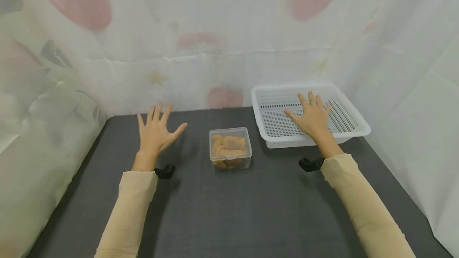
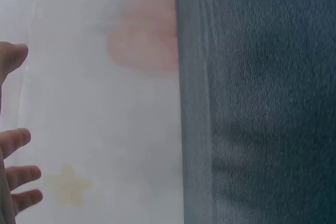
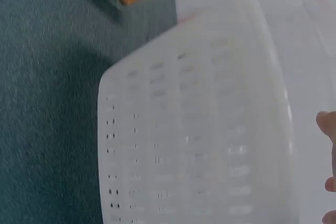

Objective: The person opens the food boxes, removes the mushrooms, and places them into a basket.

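Note:
Both hands hover with fingers spread and hold nothing. My left hand (image 1: 154,134) is over the left part of the dark table, its thumb pointing toward a clear lidded plastic box (image 1: 230,149). Inside that box lie several orange-brown pieces (image 1: 233,143); their exact kind cannot be told through the plastic. My right hand (image 1: 312,118) is above a white perforated plastic basket (image 1: 263,130). In the right wrist view the basket's side wall (image 3: 194,129) fills the middle, and only fingertips (image 3: 328,124) show at the edge. The left wrist view shows some left fingers (image 2: 18,177).
A dark cloth covers the table (image 1: 229,214). White patterned sheeting (image 1: 229,19) hangs along the back, and more sheeting stands at the left and right sides. The basket sits at the back right, close to the sheeting. A black wrist device (image 1: 165,171) is on each wrist.

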`<state>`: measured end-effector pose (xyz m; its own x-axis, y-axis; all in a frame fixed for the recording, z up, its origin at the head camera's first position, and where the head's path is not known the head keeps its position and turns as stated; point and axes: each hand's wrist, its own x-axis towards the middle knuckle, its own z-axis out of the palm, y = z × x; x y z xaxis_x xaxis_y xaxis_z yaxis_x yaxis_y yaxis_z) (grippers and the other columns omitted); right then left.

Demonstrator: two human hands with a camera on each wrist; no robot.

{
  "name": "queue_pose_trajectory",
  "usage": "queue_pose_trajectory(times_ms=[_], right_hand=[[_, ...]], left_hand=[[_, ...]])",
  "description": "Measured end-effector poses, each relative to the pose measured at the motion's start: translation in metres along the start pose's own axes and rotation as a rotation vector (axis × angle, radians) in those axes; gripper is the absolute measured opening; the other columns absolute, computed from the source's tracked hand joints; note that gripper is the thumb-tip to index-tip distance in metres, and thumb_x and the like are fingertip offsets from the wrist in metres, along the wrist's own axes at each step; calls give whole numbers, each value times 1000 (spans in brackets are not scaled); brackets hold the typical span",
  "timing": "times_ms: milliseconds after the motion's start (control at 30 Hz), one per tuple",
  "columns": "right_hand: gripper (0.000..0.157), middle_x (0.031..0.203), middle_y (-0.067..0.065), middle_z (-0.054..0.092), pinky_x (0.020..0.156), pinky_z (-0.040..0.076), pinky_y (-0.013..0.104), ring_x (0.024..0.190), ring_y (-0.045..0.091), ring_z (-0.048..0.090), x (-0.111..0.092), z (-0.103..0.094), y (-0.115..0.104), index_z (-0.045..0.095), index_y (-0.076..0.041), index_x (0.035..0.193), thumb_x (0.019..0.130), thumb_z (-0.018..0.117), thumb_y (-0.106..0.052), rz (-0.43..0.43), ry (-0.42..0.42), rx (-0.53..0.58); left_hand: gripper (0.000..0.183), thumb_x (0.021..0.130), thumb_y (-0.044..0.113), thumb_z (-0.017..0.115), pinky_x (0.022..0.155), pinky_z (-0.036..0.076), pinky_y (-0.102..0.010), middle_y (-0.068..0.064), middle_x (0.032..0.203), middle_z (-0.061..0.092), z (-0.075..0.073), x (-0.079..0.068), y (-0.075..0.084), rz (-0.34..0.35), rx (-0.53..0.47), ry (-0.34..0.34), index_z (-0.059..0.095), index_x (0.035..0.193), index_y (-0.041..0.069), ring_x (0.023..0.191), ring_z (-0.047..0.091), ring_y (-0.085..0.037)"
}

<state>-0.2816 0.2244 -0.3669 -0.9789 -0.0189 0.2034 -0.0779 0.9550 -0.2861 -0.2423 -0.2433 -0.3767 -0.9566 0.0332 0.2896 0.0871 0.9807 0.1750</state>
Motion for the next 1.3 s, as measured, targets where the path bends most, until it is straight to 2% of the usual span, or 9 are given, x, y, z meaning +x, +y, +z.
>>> queue_pose_trajectory(times_ms=[233,333,467,567,733,867,1067,1300], right_hand=[[66,153,28,33,115,26,64,141,47,29,-15,3,-7,39,-2,145,95,56,-41,-157,149,150],[58,149,27,39,113,31,63,137,46,36,-22,6,-11,44,1,141,95,58,-32,-220,194,203],[54,146,26,43,111,35,61,135,45,40,-32,9,-19,47,3,138,94,60,-25,-281,216,252],[52,144,25,47,111,36,59,134,43,41,-40,9,-27,48,3,137,93,61,-22,-324,229,284],[49,139,25,52,111,37,56,132,41,45,-52,14,-39,51,3,135,91,64,-17,-397,260,337],[49,138,25,53,112,37,56,132,41,46,-61,18,-50,52,3,134,90,65,-15,-436,248,379],[48,137,22,55,109,40,55,130,39,49,-72,28,-67,54,3,132,88,67,-13,-513,245,421],[47,137,18,56,105,45,52,128,36,51,-84,42,-82,56,2,129,85,70,-10,-627,250,444]], left_hand=[[73,93,58,50,116,22,-65,-17,153,39,4,-12,8,102,-106,86,34,150,16,139,36,-41],[67,93,49,55,113,30,-62,-18,147,47,6,-18,12,157,-154,139,40,147,14,135,43,-39],[63,92,41,60,111,36,-59,-20,142,52,8,-27,19,210,-216,160,43,145,12,131,48,-39],[62,94,40,59,111,36,-60,-19,145,50,9,-34,25,223,-275,119,42,146,11,133,47,-39],[63,97,40,55,113,33,-61,-17,153,39,11,-44,35,222,-388,2,35,150,13,140,38,-39],[64,98,38,54,115,33,-59,-15,157,34,16,-50,41,249,-466,-59,31,152,14,143,34,-37],[68,97,35,57,115,32,-60,-12,160,29,29,-54,46,275,-578,-122,25,154,20,146,30,-36],[82,91,36,65,115,26,-66,-13,163,19,50,-55,52,277,-702,-209,17,155,20,149,21,-39]])
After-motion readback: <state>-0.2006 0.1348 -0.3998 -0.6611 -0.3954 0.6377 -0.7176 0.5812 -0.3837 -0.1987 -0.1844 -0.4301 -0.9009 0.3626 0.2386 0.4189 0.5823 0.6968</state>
